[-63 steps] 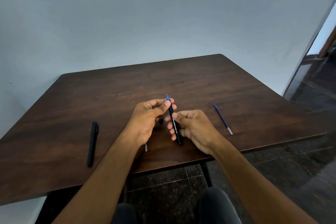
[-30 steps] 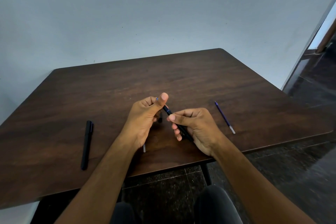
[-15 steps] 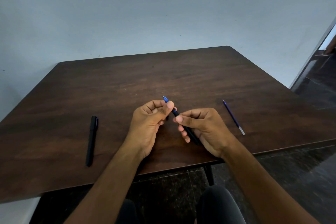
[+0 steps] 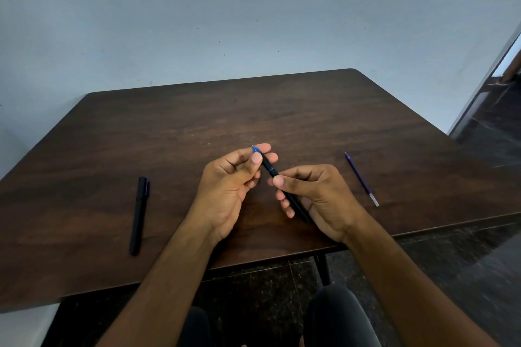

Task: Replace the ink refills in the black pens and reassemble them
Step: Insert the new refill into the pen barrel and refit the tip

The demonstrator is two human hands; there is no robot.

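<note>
Both hands are raised over the near middle of the table [image 4: 197,127], working one black pen [image 4: 290,200] between them. The right hand [image 4: 324,200] grips the barrel: thumb laid across the top, fingers curled beneath, with the rear end of the barrel running back into the palm. The left hand [image 4: 234,186] pinches the front section of the same pen between thumb and fingertips. A blue tip [image 4: 256,150] projects just past the left fingertips, pointing away from the person and slightly left. A blue band shows on the barrel in the gap between the two hands. The pen is tilted, tip end farther from the person than the rear end.

Well to the left of the left hand, a second pen [image 4: 138,215], capped and black, lies flat on the table, roughly lengthwise to the person. To the right of the right hand, apart from it, a blue refill [image 4: 361,177] lies on the table, its pale end nearer the table's front edge.
</note>
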